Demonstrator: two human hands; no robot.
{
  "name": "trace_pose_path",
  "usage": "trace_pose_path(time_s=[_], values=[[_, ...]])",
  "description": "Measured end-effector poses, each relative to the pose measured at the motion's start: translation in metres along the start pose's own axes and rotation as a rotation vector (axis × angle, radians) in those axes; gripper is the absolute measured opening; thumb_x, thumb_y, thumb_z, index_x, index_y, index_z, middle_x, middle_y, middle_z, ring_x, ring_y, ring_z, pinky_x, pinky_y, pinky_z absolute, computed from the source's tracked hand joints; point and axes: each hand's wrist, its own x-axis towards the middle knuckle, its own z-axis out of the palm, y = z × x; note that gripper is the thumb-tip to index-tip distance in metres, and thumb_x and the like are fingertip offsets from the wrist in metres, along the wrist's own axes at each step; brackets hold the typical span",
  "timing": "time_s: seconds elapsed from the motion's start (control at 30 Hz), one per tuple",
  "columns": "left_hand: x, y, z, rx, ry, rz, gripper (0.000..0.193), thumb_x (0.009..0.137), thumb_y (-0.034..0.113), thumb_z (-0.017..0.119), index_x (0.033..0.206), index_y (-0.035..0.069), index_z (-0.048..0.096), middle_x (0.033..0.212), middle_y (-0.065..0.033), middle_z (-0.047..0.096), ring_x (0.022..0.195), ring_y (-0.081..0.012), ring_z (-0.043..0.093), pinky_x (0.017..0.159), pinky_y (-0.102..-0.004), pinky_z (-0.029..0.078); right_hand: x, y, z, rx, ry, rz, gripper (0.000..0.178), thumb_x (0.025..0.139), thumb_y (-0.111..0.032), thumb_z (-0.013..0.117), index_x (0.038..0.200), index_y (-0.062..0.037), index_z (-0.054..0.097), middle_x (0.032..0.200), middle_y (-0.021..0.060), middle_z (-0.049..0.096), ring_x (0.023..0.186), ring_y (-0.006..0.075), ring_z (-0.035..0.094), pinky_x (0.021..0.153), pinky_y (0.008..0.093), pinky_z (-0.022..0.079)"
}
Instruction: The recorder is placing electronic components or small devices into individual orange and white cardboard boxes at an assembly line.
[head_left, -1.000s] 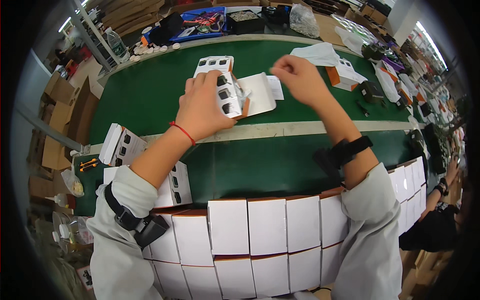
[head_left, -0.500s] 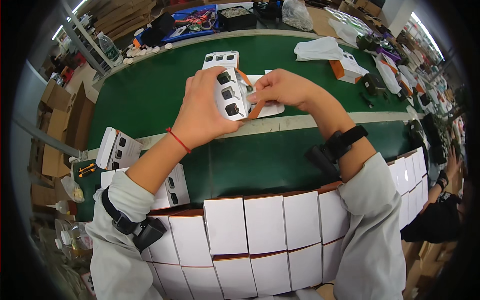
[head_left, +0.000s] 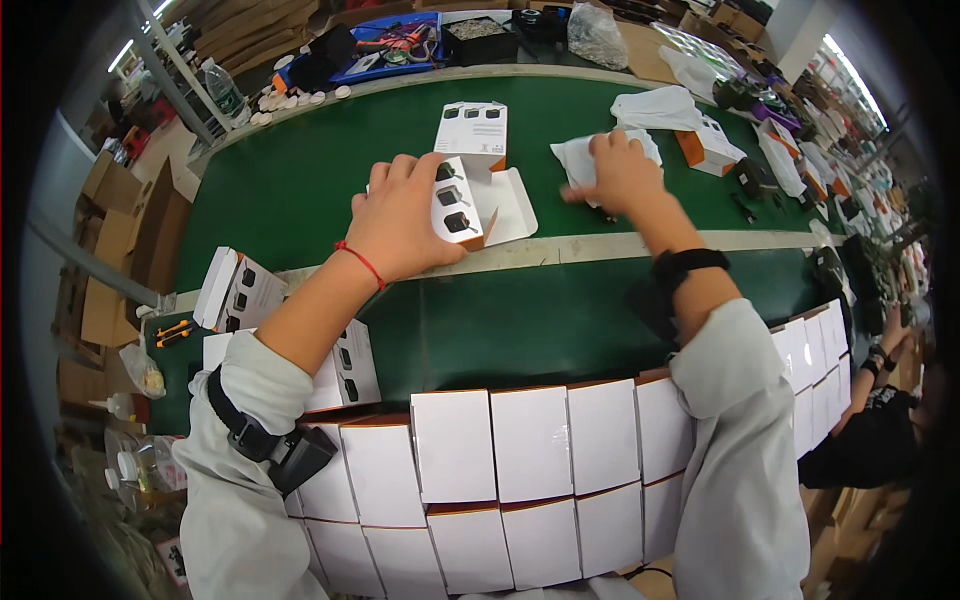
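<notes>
Since the earlier frame, right hand (head_left: 622,170) has left the open white box (head_left: 462,205) and reached rightward, fingers curled onto a white bag (head_left: 585,158) on the green belt (head_left: 300,190). Left hand (head_left: 405,215), arm extended, fingers wrapped, grips the box mid-belt.

Green belt (head_left: 300,190) — white boxes (head_left: 530,460), orange-edged — red wrist string (head_left: 360,262)

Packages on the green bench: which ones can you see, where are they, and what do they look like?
Open white box: under the left hand, orange edge, dark pictures.
Flat white box: behind it, on the green belt.
White paper sheet: under the right hand.
Plain white boxes: rows along the near edge.
</notes>
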Motion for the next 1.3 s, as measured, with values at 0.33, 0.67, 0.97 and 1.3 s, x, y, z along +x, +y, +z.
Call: trace_pose_path(time_s=[0.33,0.67,0.97,1.3], values=[[0.004,0.001,0.0,-0.212,0.127,0.113,0.099,0.056,0.027,0.091,0.141,0.007,0.046,0.132,-0.0166,0.052,0.121,-0.0383,0.048,0.105,-0.047,0.044,-0.002,-0.047,-0.073,0.619,0.585,-0.162,0.028,0.085,-0.02,0.073,0.107,-0.0076,0.062,0.106,0.016,0.067,0.098,0.0354,0.069,0.082,0.0435,0.055],[0.004,0.025,-0.007,-0.298,0.465,0.441,0.093,0.053,0.013,0.086,0.138,0.007,0.049,0.132,-0.0151,0.052,0.121,-0.0366,0.049,0.105,-0.0447,0.043,-0.004,-0.059,-0.036,0.934,0.066,-0.1,0.069,0.066,-0.041,0.091,0.115,-0.0005,0.064,0.113,0.0213,0.071,0.107,0.0362,0.069,0.092,0.0417,0.055],[0.021,-0.016,-0.033,-0.257,0.365,0.188,0.089,0.076,0.039,0.087,0.146,0.002,0.046,0.138,-0.0225,0.056,0.127,-0.0372,0.054,0.105,-0.0455,0.044,0.032,0.027,-0.015,0.718,0.279,0.122,0.087,0.074,-0.047,0.085,0.132,0.0101,0.052,0.127,0.0318,0.063,0.117,0.0438,0.064,0.097,0.0448,0.052],[-0.117,-0.038,-0.117,0.249,-0.448,0.216,0.108,0.062,0.06,0.089,0.141,0.0,0.047,0.12,-0.0218,0.06,0.104,-0.0393,0.064,0.09,-0.0445,0.051,0.006,-0.047,-0.062,0.92,-0.053,-0.381,0.073,0.079,-0.034,0.083,0.137,0.0017,0.055,0.13,0.0201,0.064,0.098,0.0275,0.069,0.089,0.0384,0.054]])
